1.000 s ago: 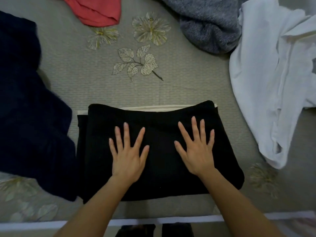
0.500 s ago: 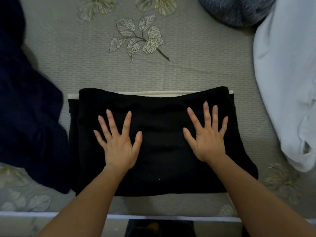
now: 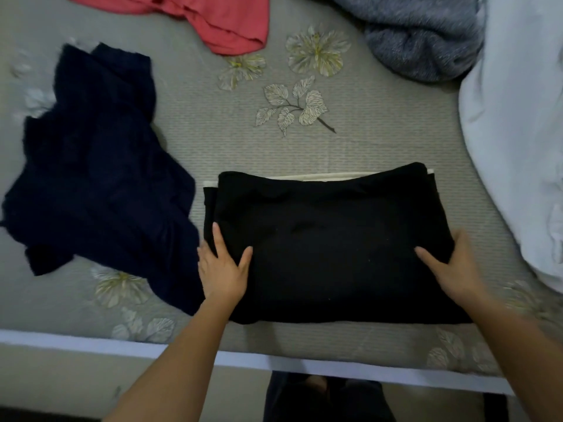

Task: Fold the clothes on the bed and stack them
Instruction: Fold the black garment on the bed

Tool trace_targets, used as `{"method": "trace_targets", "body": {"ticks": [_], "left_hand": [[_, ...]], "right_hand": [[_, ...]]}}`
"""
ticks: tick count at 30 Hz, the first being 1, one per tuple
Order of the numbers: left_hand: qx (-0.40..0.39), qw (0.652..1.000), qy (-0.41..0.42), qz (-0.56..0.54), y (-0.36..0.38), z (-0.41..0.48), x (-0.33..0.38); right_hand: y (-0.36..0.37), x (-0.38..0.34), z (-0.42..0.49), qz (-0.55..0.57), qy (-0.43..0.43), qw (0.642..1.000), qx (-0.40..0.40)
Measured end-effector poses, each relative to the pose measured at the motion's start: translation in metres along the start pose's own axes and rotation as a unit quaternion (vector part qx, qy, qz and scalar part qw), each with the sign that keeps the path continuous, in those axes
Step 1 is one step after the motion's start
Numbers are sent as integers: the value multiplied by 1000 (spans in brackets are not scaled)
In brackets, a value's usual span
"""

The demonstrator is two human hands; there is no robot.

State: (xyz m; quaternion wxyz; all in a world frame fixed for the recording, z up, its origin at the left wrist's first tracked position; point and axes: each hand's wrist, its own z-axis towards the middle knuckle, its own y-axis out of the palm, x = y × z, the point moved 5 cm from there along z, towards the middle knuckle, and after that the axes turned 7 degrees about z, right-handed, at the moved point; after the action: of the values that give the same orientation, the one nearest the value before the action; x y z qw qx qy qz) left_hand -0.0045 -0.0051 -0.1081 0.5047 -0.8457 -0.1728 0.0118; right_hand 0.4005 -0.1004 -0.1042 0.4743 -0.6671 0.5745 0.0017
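Note:
A folded black garment (image 3: 329,245) lies on the bed near its front edge, on top of a folded cream piece (image 3: 320,177) whose strip shows along the far side. My left hand (image 3: 222,272) holds the stack's left edge, thumb on top and some fingers hidden at the side. My right hand (image 3: 454,266) clasps the right edge, thumb on top and fingers wrapped around the side. An unfolded navy garment (image 3: 91,184) lies crumpled to the left, touching the stack's near left corner.
A red garment (image 3: 225,22) lies at the far left, a grey fuzzy garment (image 3: 420,41) at the far right, and a white garment (image 3: 518,147) along the right side. The grey floral bedspread (image 3: 213,153) ends at a white bed edge (image 3: 122,345) just in front of me.
Both hands slid from lying flat on top of the black garment out to its left and right edges and closed on them. The view shifted, showing more of the navy garment.

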Motion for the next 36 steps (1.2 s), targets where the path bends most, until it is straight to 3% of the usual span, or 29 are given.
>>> {"method": "trace_targets", "body": {"ticks": [2,6,8,12,15,17,21,26,31,36], "left_hand": [[-2,999,-6,-40,-5,0,1],[-9,984,-135,-113,-15,4,5],[0,981,-148,-121,-25,3,9],[66,991,14,-118,-59,-16,44],[104,972,160,-140,-80,-47,82],[101,964,209,-130,-85,-65,107],[37,953,276,-119,-74,-84,165],[-34,895,441,-58,-40,-129,268],[-110,837,536,3,15,-201,360],[-175,793,583,24,74,-269,430]], "right_hand": [[-3,-4,-7,65,22,997,18],[-5,-8,-4,144,89,985,38],[-12,-12,-7,209,119,970,26],[-38,-28,-36,249,97,963,26],[-59,-22,-70,259,84,961,50],[-75,-11,-98,285,99,951,63],[-122,27,-150,340,137,922,121],[-176,103,-218,397,210,863,232],[-192,172,-262,437,280,799,304],[-212,199,-274,376,279,811,351]]}}
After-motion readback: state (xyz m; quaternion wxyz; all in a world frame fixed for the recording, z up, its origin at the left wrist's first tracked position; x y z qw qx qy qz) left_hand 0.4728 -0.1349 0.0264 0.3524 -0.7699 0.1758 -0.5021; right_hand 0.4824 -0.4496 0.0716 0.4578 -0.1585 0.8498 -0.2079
